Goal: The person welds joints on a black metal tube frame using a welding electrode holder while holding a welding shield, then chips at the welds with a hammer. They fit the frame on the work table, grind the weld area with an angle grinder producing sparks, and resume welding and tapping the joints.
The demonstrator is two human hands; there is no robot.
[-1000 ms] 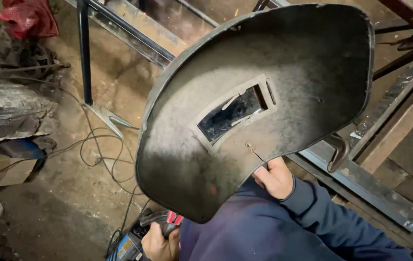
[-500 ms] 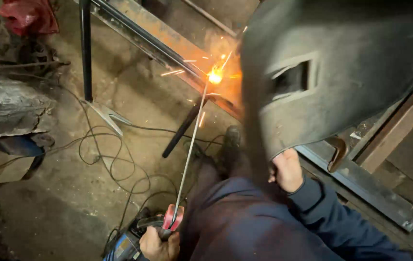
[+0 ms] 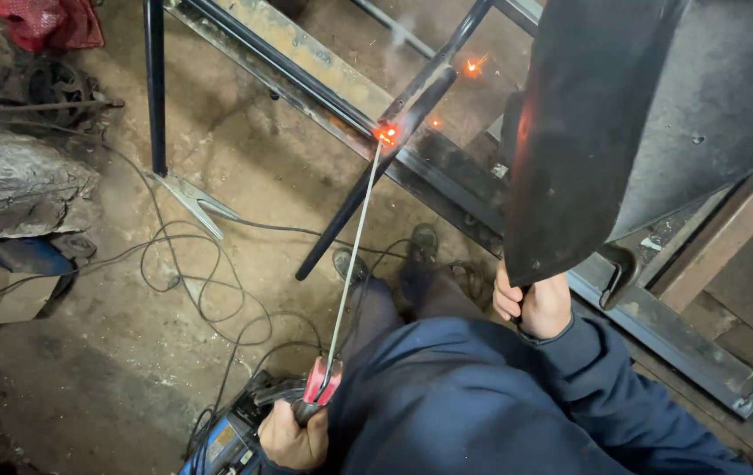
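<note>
Measured from the long grey steel frame (image 3: 323,84) on the floor: the dark handheld welding shield (image 3: 649,123), right hand (image 3: 539,303) clamped on its handle, sits beside it; the thin electrode rod (image 3: 354,255), gripped in the left hand's (image 3: 293,435) red holder (image 3: 319,387), touches its glowing joint (image 3: 385,134); mid-weld, steadiness seems needed

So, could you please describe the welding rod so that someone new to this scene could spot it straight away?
Start at the long metal frame crossing the dirt floor, and find the glowing orange spot on it. The welding rod runs from that glow down to the red holder in the left hand. Unlike the dark tube beside it, it is thin, pale and straight.
</note>
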